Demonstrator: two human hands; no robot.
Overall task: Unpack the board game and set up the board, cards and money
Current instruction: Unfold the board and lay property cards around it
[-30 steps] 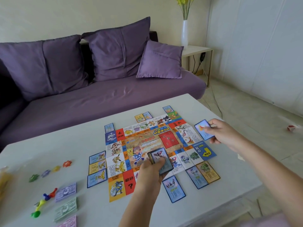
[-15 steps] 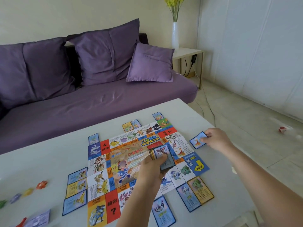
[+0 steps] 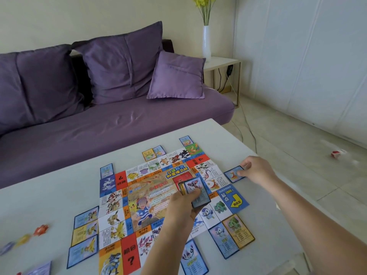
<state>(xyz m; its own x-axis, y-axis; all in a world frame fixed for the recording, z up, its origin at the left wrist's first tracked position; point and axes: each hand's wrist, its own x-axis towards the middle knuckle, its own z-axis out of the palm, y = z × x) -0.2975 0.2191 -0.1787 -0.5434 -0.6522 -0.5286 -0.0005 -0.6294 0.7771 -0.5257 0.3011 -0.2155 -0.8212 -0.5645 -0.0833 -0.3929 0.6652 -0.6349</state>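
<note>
left hand grips fanned card stack at frame centre | right hand pinches blue card flat on white counter, right of colourful paper board

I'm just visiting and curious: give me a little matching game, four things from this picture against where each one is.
1. card stack
2. single blue card
3. white vase
4. orange figure

A. on the side table
B. on the table, left of the board
C. gripped in the left hand over the board
D. pinched by the right hand beside the board's right edge

Pairs: 1-C, 2-D, 3-A, 4-B.
</note>
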